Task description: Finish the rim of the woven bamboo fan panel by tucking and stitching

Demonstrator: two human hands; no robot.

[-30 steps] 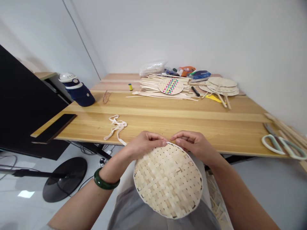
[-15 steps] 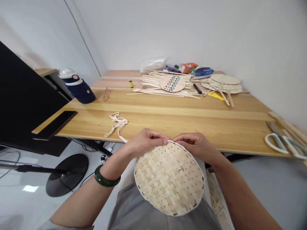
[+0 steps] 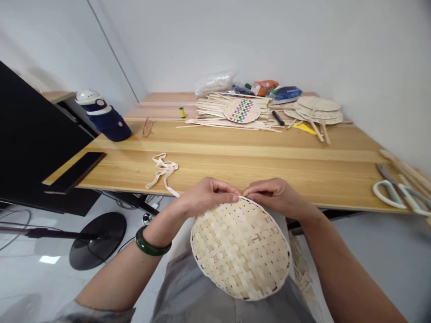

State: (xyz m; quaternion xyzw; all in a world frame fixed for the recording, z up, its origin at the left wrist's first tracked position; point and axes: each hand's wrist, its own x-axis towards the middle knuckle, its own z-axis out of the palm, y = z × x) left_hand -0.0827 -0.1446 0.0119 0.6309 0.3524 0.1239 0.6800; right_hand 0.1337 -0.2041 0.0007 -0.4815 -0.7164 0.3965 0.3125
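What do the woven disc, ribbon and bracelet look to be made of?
Woven disc: likely bamboo or wood strips, pale and matte; flat slats cross over and under.
Ribbon: probably cloth, dull; it lies in limp loops.
Bracelet: perhaps stone or glass, polished dark green; it shows highlights.

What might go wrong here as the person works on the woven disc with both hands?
The loose white tape trails from the table toward the left hand, so it could tangle or snag. The woven disc is held at its far rim, so the edging might shift if the left thumb eases. The scissors lie by the table's front edge, where a bump might knock them off.
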